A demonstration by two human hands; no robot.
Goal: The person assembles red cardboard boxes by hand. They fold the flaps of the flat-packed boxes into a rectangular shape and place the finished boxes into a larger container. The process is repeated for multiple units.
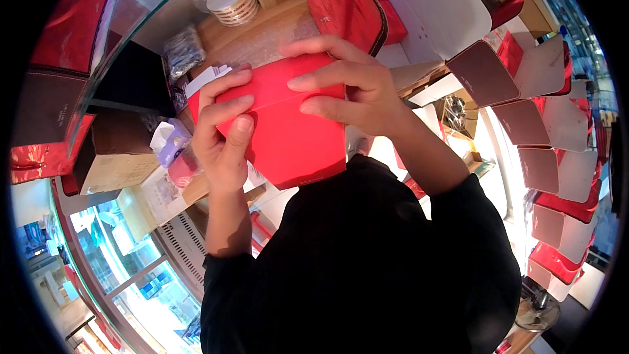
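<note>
A red cardboard box [295,138] with a crease across its upper part is held up close in front of my black-sleeved body. My left hand [223,125] grips its left side, fingers bent over the face and thumb pressed on it. Around the upper right edge curls my right hand [357,85], its thumb and fingertips resting on the red surface near the crease. The far side of the box and the undersides of both hands are hidden. Next to the box's upper left corner, a white strip with dark marks [206,79] shows.
Beyond the box lies a wooden table [275,23] with a stack of ribbon rolls [232,1] and plastic-wrapped packets [185,51]. A purple tissue pack [170,141] and a brown carton [121,151] stand at left. Several opened red-and-white boxes [547,125] line the right.
</note>
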